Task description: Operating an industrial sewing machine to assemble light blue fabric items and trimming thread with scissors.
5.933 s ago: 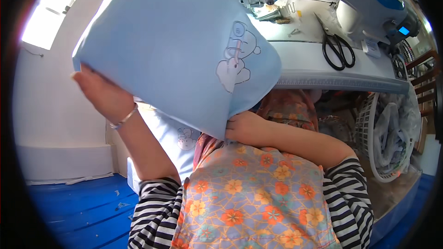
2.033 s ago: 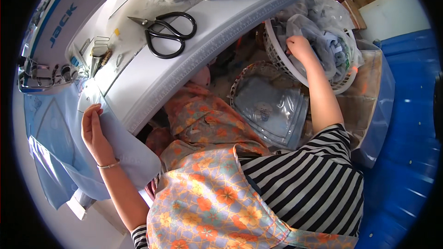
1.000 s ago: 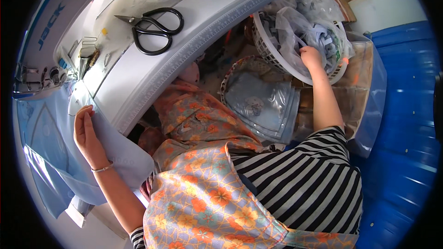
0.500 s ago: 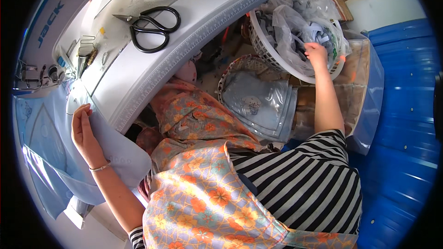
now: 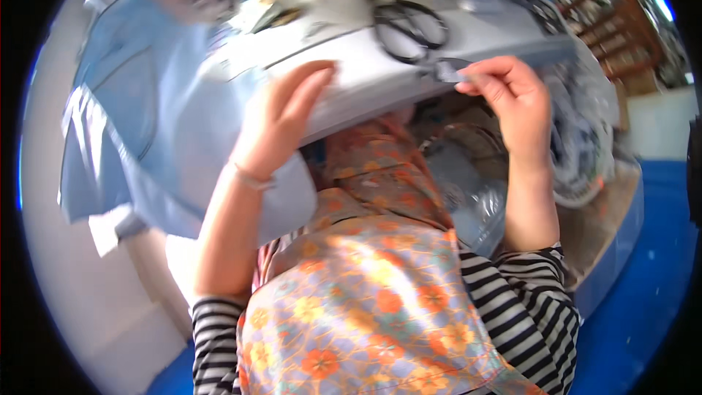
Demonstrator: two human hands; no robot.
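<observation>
My right hand (image 5: pixel 514 99) is raised over the front edge of the table, thumb and forefinger pinching a small grey, flat piece (image 5: pixel 449 71), perhaps cloth. Left of it, my left hand (image 5: pixel 287 113) hovers over pale blue fabric (image 5: pixel 191 128), thumb and fingers apart with nothing seen between them. That fabric drapes off the table's left part and hangs down. Black-handled scissors (image 5: pixel 382 38) lie on the white table (image 5: pixel 351 55), just beyond the grey piece. Motion blurs much of the picture.
At the right stands a white basket (image 5: pixel 585 194) with clear plastic and cloth inside. Below the table edge, clear plastic-wrapped pieces (image 5: pixel 475 208) lie by my lap. A brown wooden chair (image 5: pixel 621 25) is at the far right, and small metal parts sit at the table's back.
My right hand has left the basket and come to the table edge with a small grey piece. My left hand has moved off the fabric toward the right. The whole view has turned.
</observation>
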